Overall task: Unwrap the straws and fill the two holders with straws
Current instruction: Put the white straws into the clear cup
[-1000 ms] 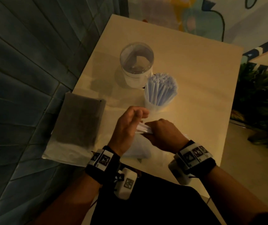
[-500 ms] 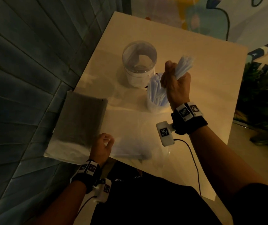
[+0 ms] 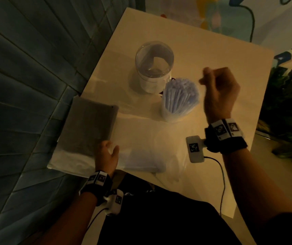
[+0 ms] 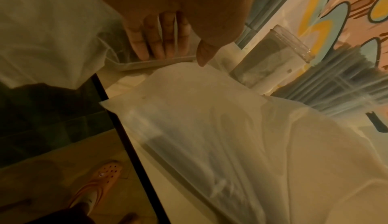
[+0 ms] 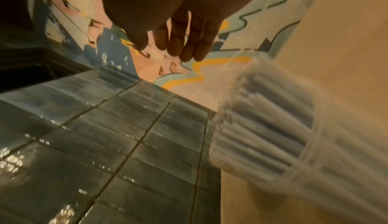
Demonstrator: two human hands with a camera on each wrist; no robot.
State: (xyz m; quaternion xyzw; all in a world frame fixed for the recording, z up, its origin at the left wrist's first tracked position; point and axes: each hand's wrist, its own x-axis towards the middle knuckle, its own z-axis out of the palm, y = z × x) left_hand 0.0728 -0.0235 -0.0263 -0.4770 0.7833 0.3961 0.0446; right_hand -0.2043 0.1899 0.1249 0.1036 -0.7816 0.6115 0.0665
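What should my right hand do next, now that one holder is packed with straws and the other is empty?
Probably bring the empty right hand back to the plastic bag near the left hand for more straws: the near holder looks full, the far holder holds none.

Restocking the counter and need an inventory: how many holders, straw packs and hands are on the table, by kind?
Holders: 2, the empty holder and the full holder
Straw packs: 2, the dark pack and the opened pack
Hands: 2, left hand, right hand
Total: 6
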